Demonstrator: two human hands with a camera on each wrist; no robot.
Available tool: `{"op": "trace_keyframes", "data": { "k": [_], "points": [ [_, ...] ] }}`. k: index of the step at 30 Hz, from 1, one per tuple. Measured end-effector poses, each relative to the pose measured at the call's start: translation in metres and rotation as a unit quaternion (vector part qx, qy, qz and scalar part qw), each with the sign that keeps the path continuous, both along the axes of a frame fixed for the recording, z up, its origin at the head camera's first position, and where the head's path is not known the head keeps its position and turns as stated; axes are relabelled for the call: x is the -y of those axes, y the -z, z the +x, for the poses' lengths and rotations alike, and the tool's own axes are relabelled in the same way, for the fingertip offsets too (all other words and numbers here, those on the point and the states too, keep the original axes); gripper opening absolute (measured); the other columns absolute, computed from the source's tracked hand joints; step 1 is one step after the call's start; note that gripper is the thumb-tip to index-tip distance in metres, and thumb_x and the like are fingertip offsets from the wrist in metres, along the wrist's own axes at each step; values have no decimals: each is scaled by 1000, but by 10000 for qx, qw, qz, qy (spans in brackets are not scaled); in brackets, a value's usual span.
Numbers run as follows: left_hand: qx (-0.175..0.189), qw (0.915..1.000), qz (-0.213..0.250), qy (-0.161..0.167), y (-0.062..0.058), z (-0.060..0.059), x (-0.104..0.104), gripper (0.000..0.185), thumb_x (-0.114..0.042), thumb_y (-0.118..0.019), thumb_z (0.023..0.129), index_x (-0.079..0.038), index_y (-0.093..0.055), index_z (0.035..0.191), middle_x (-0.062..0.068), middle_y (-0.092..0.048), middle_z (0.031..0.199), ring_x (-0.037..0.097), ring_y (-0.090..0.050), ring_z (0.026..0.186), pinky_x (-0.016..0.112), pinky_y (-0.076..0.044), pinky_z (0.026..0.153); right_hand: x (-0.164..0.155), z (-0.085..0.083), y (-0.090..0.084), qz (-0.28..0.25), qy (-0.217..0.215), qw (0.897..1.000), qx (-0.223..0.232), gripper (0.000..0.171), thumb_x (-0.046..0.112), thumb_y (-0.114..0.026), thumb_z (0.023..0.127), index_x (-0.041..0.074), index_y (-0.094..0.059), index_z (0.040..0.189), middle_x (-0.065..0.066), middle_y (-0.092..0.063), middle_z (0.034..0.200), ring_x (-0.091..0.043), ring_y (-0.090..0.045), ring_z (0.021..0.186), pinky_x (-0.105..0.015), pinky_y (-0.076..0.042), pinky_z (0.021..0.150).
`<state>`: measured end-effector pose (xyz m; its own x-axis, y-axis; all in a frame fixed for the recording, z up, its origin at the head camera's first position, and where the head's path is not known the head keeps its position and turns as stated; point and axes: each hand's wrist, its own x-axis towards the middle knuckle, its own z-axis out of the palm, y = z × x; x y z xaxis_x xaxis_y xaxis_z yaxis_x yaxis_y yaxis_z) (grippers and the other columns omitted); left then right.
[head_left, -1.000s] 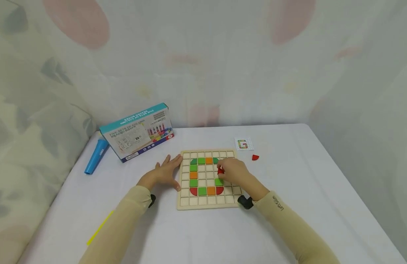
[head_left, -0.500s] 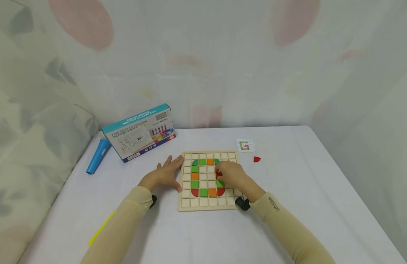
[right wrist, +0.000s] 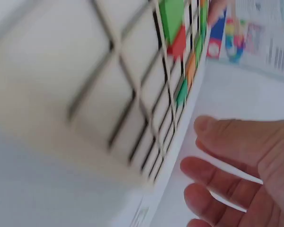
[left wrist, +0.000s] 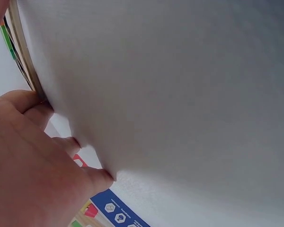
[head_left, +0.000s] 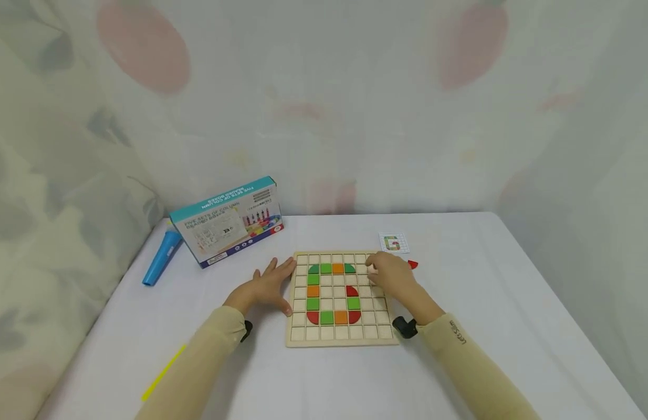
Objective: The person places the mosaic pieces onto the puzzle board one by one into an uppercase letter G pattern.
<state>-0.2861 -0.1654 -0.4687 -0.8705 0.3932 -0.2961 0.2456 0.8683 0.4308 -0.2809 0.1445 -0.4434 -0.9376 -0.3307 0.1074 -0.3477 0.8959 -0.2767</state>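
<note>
Wooden grid board (head_left: pixel 341 341) lying flat near the middle of the white table (head_left: pixel 460 361), bearing thirteen coloured tiles in a G shape: seven green, three orange, three red. Counted from the head view: top row green quarter, green square, orange, green quarter; left column green, orange, green; bottom row red quarter, green, orange, red quarter; inside, one red quarter tile (head_left: pixel 352 291) above one green square (head_left: pixel 353 303).

Left hand (head_left: pixel 266 284) flat on the table, fingers straight, fingertips touching the board's left edge. Right hand (head_left: pixel 389 275) over the board's far right corner, fingers loosely bent and holding nothing, as seen from the right wrist.

One loose red quarter piece (head_left: pixel 413 264) just beyond the right hand, one pattern card (head_left: pixel 393 242) behind it. One teal toy box (head_left: pixel 226 220) and one blue cylinder (head_left: pixel 162 257) off to the far left, one yellow strip (head_left: pixel 163 364) near the left edge.

Open tabletop to the right and in front of the board.
</note>
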Motion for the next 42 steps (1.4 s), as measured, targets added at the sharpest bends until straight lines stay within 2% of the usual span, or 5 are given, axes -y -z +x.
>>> {"op": "trace_keyframes", "data": {
  "k": [5, 13, 23, 30, 42],
  "points": [
    [15, 10000, -43, -56, 0, 2, -3, 122, -41, -85, 54, -17, -13, 149, 1, -5, 155, 34, 9, 140, 67, 3, 102, -41, -13, -5, 85, 349, 9993, 33, 26, 13, -69, 81, 6, -66, 106, -11, -65, 99, -26, -63, 84, -37, -52, 61],
    [50, 9999, -76, -64, -1, 2, -1, 123, -41, -85, 54, -18, -11, 150, 0, -3, 155, 33, 10, 140, 66, 4, 103, -81, -25, -15, 591, 967, 9898, 864, 36, 24, -71, 80, 3, -63, 109, -17, -62, 108, -32, -60, 84, -44, -50, 62],
    [40, 10000, 1, -19, -1, 2, -1, 124, -41, -85, 53, -17, -12, 150, 1, -5, 155, 35, 10, 139, 68, 4, 102, -83, -27, -4, 461, 1031, 9884, 1016, 29, 26, -72, 79, 6, -64, 99, -12, -65, 100, -26, -57, 79, -41, -48, 64],
    [88, 9999, -38, -42, -1, 1, -2, 124, -42, -85, 53, -18, -11, 150, 1, -4, 155, 34, 11, 139, 67, 5, 102, -82, -33, 7, 565, 987, 9881, 1035, 21, 27, -71, 80, 9, -63, 88, -7, -63, 90, -22, -54, 72, -36, -45, 57],
    [87, 9999, -48, -40, -4, 3, -2, 123, -40, -85, 55, -18, -11, 150, 0, -3, 156, 34, 11, 139, 67, 5, 102, -75, -31, 15, 464, 1011, 9903, 838, 28, 29, -68, 82, 6, -63, 97, -8, -64, 90, -21, -54, 69, -33, -45, 55]
  ]
}}
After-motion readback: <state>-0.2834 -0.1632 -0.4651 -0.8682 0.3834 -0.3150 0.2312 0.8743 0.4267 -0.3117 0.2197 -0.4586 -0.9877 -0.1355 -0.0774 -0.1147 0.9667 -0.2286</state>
